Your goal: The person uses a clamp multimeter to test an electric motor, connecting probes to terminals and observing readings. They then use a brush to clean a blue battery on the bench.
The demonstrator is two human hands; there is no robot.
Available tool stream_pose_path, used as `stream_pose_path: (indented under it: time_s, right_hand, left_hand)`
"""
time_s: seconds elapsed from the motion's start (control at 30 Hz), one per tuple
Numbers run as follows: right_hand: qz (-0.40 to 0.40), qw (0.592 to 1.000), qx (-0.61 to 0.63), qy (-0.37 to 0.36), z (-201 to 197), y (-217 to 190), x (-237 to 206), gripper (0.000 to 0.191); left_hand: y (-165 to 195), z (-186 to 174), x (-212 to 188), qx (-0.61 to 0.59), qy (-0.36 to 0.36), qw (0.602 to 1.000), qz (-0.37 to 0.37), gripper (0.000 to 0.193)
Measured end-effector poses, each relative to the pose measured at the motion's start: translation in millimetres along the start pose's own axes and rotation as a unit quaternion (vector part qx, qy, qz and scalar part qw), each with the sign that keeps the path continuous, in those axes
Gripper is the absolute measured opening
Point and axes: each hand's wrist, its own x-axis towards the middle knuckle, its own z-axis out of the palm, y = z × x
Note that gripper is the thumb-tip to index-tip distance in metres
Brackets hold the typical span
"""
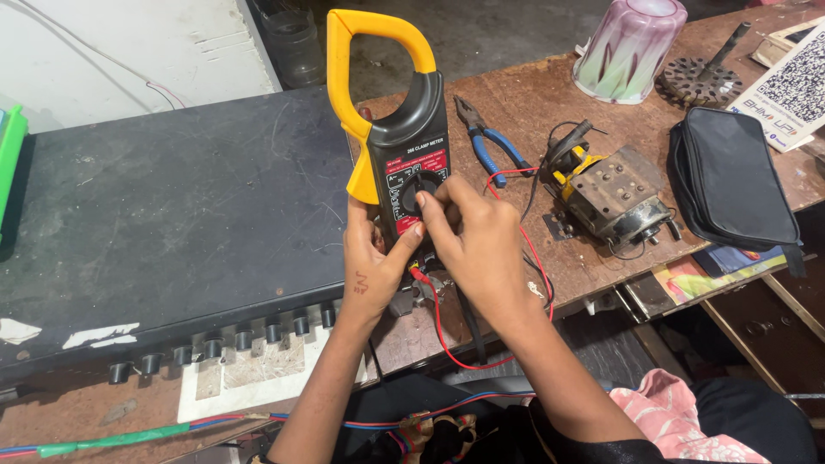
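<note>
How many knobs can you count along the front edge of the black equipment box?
8 knobs show, in a row along the front edge of the black box, running from its left part to the left hand, which may hide more.

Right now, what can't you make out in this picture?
Head view only:
- Meter dial setting: right hand fingers cover the knob.
- Meter's lower end: hidden behind the left hand and the right.
- Red wire plug: partly hidden by the hands.
- Black pouch contents: closed.
- Green box: cut off by left edge.

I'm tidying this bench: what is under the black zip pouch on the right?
Under the black zip pouch lies the brown wooden bench, and colourful printed sheets poke out at its front edge. Whatever lies further beneath is covered.
</note>
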Motion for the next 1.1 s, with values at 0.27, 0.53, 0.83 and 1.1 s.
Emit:
stream_pose_path:
  time_s: [0.27,0.53,0.83,1.1]
  right_hand:
    - [-0.030,0.993,-0.107,-0.036,1.8,-10.6,2.3,0.031]
    - [-0.028,0.991,-0.124,-0.027,3.5,-17.8,2.9,0.032]
    - [-0.026,0.995,-0.089,-0.021,4.1,-11.1,4.6,0.036]
    - [0.007,0.999,-0.031,0.001,11.4,-13.3,1.2,0.035]
  left_hand:
    - [-2.4,-1.8,-1.4,0.016,-0.003,1.000,0.003,0.068]
    - [-2.2,-2.2,-2.5,-0.009,-0.002,1.000,0.006,0.069]
    - [0.7,-0.9,-2.4,0.003,-0.011,1.000,0.005,0.068]
    - [3.1,1.0,-1.9,-0.042,0.000,0.999,-0.004,0.064]
